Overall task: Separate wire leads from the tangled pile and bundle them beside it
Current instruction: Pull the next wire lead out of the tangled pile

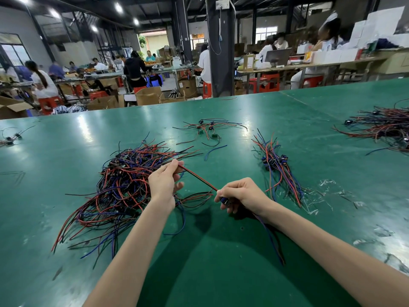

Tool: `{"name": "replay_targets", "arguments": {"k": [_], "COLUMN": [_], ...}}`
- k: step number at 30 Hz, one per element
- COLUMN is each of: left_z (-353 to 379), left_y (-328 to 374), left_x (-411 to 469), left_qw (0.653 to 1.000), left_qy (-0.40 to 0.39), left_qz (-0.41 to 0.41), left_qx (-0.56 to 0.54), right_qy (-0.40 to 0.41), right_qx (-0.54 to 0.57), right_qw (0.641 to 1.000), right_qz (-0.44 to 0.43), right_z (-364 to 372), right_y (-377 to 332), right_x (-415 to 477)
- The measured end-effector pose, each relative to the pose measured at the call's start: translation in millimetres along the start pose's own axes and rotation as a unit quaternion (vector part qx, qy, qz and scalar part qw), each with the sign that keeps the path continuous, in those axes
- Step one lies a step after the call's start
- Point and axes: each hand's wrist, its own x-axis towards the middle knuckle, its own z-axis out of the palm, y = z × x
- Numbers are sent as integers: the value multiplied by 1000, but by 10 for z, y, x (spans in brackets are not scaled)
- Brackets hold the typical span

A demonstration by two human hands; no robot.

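Observation:
A tangled pile (124,189) of red, black and blue wire leads lies on the green table (221,251), left of centre. My left hand (164,181) pinches a red-and-black lead (199,177) at the pile's right edge. The lead runs taut down to my right hand (240,194), which grips its blue connector end together with other leads that trail back under my right forearm. A bundle (277,168) of sorted leads with blue connectors lies to the right of both hands.
A few loose leads and small connectors (210,129) lie further back. Another wire heap (385,127) sits at the far right, a small one (10,138) at the left edge. Clear plastic scraps (329,191) litter the table. Seated workers and cardboard boxes fill the background.

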Motion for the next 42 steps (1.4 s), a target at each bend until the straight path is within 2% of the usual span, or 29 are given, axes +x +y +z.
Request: {"name": "replay_targets", "arguments": {"k": [4, 9, 11, 17, 19, 20, 21, 23, 24, 26, 28, 34, 42], "left_z": [8, -12, -18, -28, -24, -20, -15, -11, -18, -35, -47, -48, -17], "left_y": [103, 131, 126, 106, 92, 84, 71, 19, -20, -75, -101, -140, -136], "left_x": [-13, -12, -2, -2, 19, 34, 53, 72, 74, 77, 91, 72, 47], "left_qw": [982, 903, 887, 866, 875, 891, 921, 985, 997, 996, 991, 991, 997], "left_qy": [-41, -101, -121, -187, -174, -154, -127, -63, -41, -19, -9, -12, -44], "left_qz": [-120, -260, -271, -268, -258, -239, -201, -74, -5, 81, 118, 110, 58], "left_qx": [-137, -326, -354, -379, -372, -354, -308, -142, -65, 20, 61, 73, 20], "right_qy": [-4, -7, -8, -15, -18, -20, -21, -24, -27, -32, -32, -34, -18], "right_qx": [0, -7, -6, -1, -5, -8, -11, -16, -20, -22, -17, -26, 0], "right_qw": [1000, 1000, 1000, 1000, 1000, 1000, 1000, 1000, 999, 999, 999, 999, 1000], "right_qz": [1, -2, -2, -3, -2, -1, 1, 4, 4, 6, 9, 15, 20], "right_z": [-5, -7, -8, -11, -13, -13, -9, -4, -3, 3, 0, -8, -8], "right_y": [-3, -10, -13, -17, -19, -19, -20, -19, -20, -22, -17, -18, -53], "right_x": [-2, -3, -5, -12, -11, -13, -10, -4, -3, 2, 2, -2, -16]}}
